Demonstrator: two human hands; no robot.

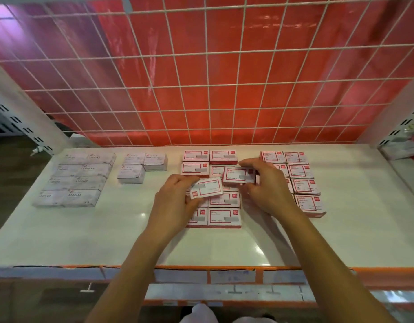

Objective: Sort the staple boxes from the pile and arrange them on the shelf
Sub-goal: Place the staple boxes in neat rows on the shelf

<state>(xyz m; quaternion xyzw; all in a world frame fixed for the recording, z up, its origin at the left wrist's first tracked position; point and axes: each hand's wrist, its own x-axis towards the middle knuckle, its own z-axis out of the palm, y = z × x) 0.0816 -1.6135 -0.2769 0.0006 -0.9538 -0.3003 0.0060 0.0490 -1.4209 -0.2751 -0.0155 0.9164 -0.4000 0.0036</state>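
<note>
Each hand pinches one red box over the middle block on the shelf (341,229), the left hand (175,201) holding its box (207,190) and the right hand (266,185) its own (239,174), apparently to fill gaps among matching boxes.

Flat white shelf (108,229); white wire-grid back panel (201,89) behind it.

On the shelf, left to right:
- two-column block of pale cardboard staple boxes (73,180)
- three pale cardboard boxes (140,167), toward the rear
- centre block of red-bordered cardboard staple boxes (222,157)
- right block of red-bordered boxes (301,180)

Over the centre block: left hand (175,201) holding a tilted red-bordered box (207,190); right hand (264,185) holding a second red-bordered box (238,174), just behind and to the right of it.
</note>
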